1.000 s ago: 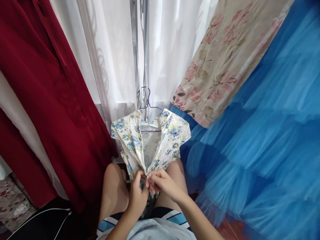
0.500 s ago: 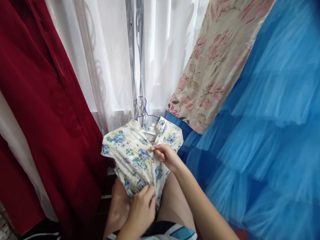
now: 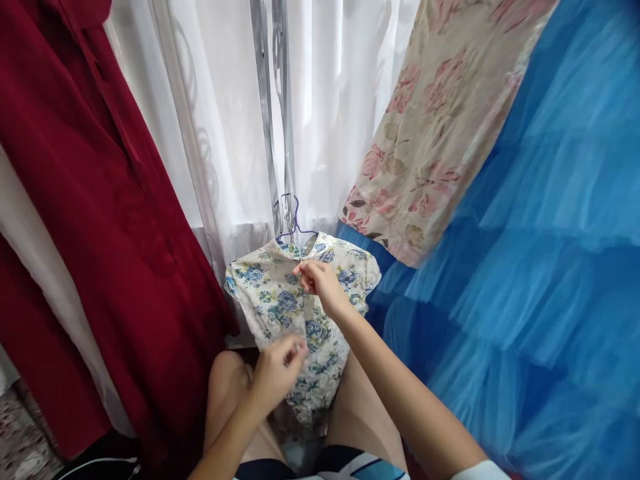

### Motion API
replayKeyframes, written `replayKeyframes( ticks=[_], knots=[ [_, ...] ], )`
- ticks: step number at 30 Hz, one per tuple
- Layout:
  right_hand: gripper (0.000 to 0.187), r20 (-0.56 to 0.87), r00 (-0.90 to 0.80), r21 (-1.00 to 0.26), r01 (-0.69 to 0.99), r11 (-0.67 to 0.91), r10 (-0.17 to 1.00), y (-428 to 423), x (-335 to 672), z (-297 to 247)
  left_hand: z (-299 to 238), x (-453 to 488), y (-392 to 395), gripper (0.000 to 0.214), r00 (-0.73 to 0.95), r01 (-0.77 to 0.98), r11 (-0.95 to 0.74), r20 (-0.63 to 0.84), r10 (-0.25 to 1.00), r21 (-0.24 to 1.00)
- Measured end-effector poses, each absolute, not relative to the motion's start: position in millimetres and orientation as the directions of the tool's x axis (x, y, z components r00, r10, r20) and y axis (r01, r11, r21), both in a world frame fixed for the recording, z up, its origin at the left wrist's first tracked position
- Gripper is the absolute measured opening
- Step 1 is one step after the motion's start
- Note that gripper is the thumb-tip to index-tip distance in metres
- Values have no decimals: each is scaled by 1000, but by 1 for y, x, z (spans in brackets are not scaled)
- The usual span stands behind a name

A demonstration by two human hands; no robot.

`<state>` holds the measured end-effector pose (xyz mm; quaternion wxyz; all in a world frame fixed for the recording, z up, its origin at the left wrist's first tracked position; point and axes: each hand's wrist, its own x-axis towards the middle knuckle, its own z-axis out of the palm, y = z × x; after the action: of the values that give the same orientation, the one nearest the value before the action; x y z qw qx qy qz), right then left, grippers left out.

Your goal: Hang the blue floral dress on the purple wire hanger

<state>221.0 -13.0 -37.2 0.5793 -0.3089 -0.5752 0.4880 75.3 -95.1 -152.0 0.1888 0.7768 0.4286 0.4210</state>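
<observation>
A small white dress with blue flowers (image 3: 270, 300) hangs on a purple wire hanger (image 3: 296, 223) from a metal rail post, its back closed. My right hand (image 3: 317, 283) pinches the fabric near the top of the dress's back. Lower down, my left hand (image 3: 277, 370) has its fingers curled over the dress's lower part; whether it grips the cloth is unclear. The hem falls between my bare knees.
A dark red garment (image 3: 95, 200) hangs at the left. White sheer curtains (image 3: 220, 113) hang behind the metal post (image 3: 274, 113). A beige floral cloth (image 3: 440, 113) and a blue tulle skirt (image 3: 550, 267) fill the right side.
The open back of the dress has been drawn shut. My right hand climbed from the waist to the upper back; my left hand stayed low and loosened.
</observation>
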Motion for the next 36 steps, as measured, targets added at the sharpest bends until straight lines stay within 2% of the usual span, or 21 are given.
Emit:
replayKeyframes(
  ticks=[2, 3, 4, 7, 10, 13, 17, 20, 22, 25, 29, 32, 36],
  knots=[
    [22, 395, -120, -910, -186, 370, 911, -21, 221, -40, -112, 69, -73, 20, 55, 448, -600, 650, 758, 662],
    [22, 410, -108, -903, -187, 387, 906, -24, 221, -41, -91, 67, -62, 26, 17, 442, -628, 694, 720, 640],
    [22, 427, -98, -895, -189, 404, 899, -25, 221, -41, -71, 67, -51, 29, 32, 449, -656, 723, 690, 607],
    [21, 476, -88, -871, -182, 456, 875, -23, 218, -42, -32, 74, -26, 20, 190, 506, -708, 737, 649, 493],
    [19, 490, -82, -857, -225, 463, 868, -10, 215, -48, -18, 83, -14, 22, 141, 541, -711, 785, 603, 448],
    [19, 453, -74, -858, -305, 413, 888, 1, 214, -63, -12, 76, -5, 23, -40, 499, -696, 816, 577, 516],
    [20, 388, -101, -885, -318, 340, 916, -4, 221, -85, -14, 21, 22, 27, -347, 445, -632, 773, 531, 634],
    [20, 370, -110, -898, -297, 325, 923, -17, 229, -94, -45, -28, 46, 31, -510, 389, -556, 674, 534, 734],
    [20, 371, -131, -905, -275, 326, 919, -25, 234, -99, -78, -46, 57, 34, -570, 307, -476, 560, 601, 824],
    [19, 344, -131, -915, -270, 300, 930, -30, 243, -112, -134, -44, 59, 37, -470, 274, -338, 432, 770, 900],
    [24, 206, 31, -936, -284, 206, 978, -28, 274, -143, -191, -9, 44, 33, -190, 307, -258, 325, 926, 916],
    [26, 135, 126, -958, -238, 162, 983, -28, 308, -171, -207, 25, 30, 34, 2, 290, -272, 283, 959, 917],
    [25, 60, 143, -995, -76, 72, 988, -29, 341, -206, -186, 69, 11, 38, 103, 181, -371, 357, 928, 911]
  ],
)
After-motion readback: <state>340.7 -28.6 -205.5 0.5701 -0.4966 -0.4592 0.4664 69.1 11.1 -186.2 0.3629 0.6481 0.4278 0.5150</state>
